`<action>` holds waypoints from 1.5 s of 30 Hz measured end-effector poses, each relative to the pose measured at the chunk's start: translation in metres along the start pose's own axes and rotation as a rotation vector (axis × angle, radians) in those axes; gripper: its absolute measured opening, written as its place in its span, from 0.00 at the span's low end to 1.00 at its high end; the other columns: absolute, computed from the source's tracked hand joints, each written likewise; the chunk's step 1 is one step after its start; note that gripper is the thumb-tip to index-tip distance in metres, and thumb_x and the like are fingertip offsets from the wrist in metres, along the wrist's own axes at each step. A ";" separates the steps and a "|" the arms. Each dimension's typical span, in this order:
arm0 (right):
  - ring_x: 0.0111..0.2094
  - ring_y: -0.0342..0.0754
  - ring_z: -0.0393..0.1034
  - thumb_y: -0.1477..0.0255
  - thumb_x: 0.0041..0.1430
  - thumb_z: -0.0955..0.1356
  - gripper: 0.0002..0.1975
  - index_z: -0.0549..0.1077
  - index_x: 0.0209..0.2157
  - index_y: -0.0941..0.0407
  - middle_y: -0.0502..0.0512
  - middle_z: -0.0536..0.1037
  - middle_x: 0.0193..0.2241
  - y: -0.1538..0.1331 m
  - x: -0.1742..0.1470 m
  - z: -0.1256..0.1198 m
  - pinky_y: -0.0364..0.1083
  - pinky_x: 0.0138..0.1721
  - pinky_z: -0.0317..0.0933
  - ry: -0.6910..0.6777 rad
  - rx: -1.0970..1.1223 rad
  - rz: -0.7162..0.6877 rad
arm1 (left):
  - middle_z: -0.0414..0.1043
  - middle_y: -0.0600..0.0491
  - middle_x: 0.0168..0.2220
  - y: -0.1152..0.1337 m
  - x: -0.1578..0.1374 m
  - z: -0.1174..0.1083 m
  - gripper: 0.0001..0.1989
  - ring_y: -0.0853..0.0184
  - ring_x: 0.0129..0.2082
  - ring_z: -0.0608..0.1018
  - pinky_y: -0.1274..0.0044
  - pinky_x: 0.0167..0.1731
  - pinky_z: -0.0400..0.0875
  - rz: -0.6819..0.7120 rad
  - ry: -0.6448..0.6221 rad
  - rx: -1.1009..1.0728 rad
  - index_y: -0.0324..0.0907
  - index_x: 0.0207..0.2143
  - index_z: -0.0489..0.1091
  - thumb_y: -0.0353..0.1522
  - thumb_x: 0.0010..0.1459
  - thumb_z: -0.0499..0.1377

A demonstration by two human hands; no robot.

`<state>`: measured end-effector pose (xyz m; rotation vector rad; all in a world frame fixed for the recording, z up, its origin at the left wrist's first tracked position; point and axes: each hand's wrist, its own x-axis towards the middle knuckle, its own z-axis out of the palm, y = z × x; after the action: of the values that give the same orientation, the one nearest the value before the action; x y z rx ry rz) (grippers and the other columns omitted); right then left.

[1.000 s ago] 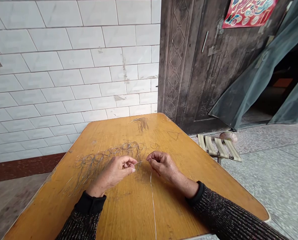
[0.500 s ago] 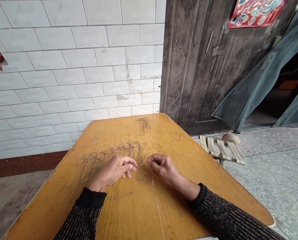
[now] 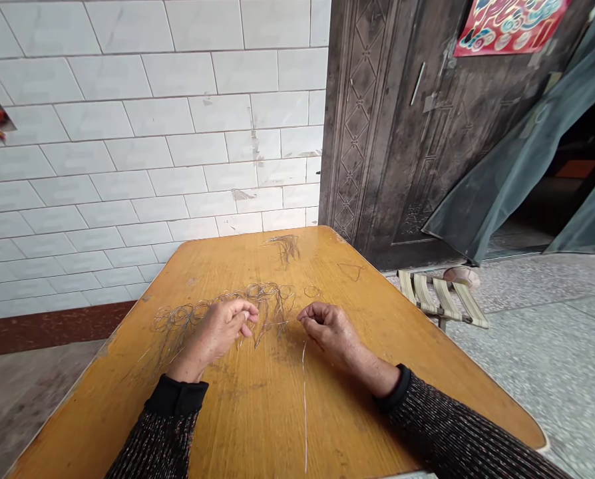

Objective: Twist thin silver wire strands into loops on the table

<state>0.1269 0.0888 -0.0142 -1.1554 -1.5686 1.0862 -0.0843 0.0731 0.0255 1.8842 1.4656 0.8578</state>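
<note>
A thin silvery wire (image 3: 305, 399) trails from my right hand (image 3: 335, 336) down the table toward its near edge. The right thumb and forefinger pinch this wire. Its fine stretch across the gap between my hands is faint against the wood. My left hand (image 3: 217, 336) is closed, thumb against forefinger, at the left of that stretch; the wire seems to run into its fingertips. Just behind and beneath the left hand lies a row of looped wire pieces (image 3: 270, 291) with loose tails. One small wire ring (image 3: 312, 291) sits beyond the right hand.
The wooden table (image 3: 257, 426) stands against a white tiled wall (image 3: 178, 140). At its far end is a bunch of thin wires (image 3: 287, 246), with a bent wire loop (image 3: 350, 271) to the right. A strapped folding stool (image 3: 440, 296) is on the floor beside a dark door (image 3: 402, 133).
My left hand has moved left and slightly up, widening the gap between the hands. My right hand has shifted slightly right. The trailing wire now hangs straighter.
</note>
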 end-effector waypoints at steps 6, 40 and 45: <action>0.12 0.36 0.51 0.76 0.44 0.61 0.05 0.68 0.24 0.59 0.43 0.61 0.12 0.001 0.000 0.000 0.37 0.16 0.47 0.009 -0.054 -0.044 | 0.74 0.50 0.37 0.008 -0.001 0.019 0.11 0.67 0.35 0.74 0.75 0.35 0.67 0.197 0.143 0.105 0.41 0.40 0.67 0.34 0.55 0.52; 0.12 0.35 0.51 0.76 0.46 0.63 0.02 0.67 0.24 0.59 0.43 0.62 0.12 -0.005 -0.005 0.002 0.37 0.14 0.46 -0.105 0.039 -0.040 | 0.64 0.58 0.19 0.002 0.000 0.020 0.11 0.72 0.21 0.66 0.80 0.24 0.55 0.275 0.050 0.450 0.40 0.21 0.66 0.32 0.54 0.49; 0.09 0.35 0.50 0.75 0.46 0.62 0.03 0.66 0.26 0.59 0.42 0.62 0.11 -0.007 -0.006 0.003 0.37 0.12 0.44 -0.125 0.061 -0.007 | 0.63 0.58 0.19 0.001 0.002 0.018 0.12 0.71 0.22 0.65 0.80 0.23 0.54 0.260 0.060 0.465 0.40 0.21 0.64 0.34 0.54 0.49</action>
<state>0.1232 0.0815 -0.0089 -1.0575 -1.6226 1.2132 -0.0693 0.0738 0.0156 2.4528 1.5793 0.7353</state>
